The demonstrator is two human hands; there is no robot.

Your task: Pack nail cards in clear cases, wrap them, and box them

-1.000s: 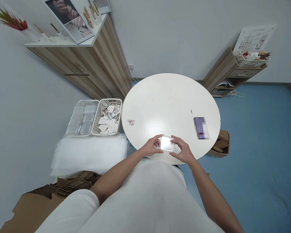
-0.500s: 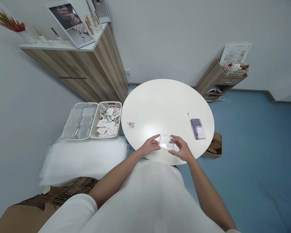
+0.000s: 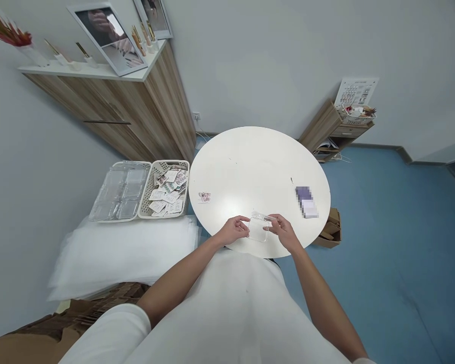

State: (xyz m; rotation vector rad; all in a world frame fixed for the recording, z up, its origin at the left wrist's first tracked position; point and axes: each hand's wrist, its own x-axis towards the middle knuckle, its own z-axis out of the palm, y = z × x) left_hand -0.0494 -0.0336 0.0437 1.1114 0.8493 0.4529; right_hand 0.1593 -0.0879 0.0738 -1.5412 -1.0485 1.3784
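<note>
Over the near edge of the round white table (image 3: 246,156) is a small clear plastic box (image 3: 257,233), its lid tilted up along the far side. My left hand (image 3: 233,230) pinches the box at its left edge. At the right, my right hand (image 3: 284,233) has its fingers closed on the raised lid and the right side of the box. A small piece with a pinkish pattern (image 3: 204,197) lies on the table at the left. A purple and white item (image 3: 307,202), blurred out, lies at the right, with a tiny dark object above it.
Left of the table, one white basket (image 3: 188,202) holds patterned packets and another holds clear plastic boxes (image 3: 125,187). Below them are white sheets (image 3: 125,247) and brown cardboard (image 3: 34,338). Wooden cabinets (image 3: 167,101) stand behind; a carton (image 3: 331,230) sits on the floor at right.
The clear box has gone from closed to open, its lid now lifted toward the far side. My right hand has turned slightly with it; my left hand stays at the left edge.
</note>
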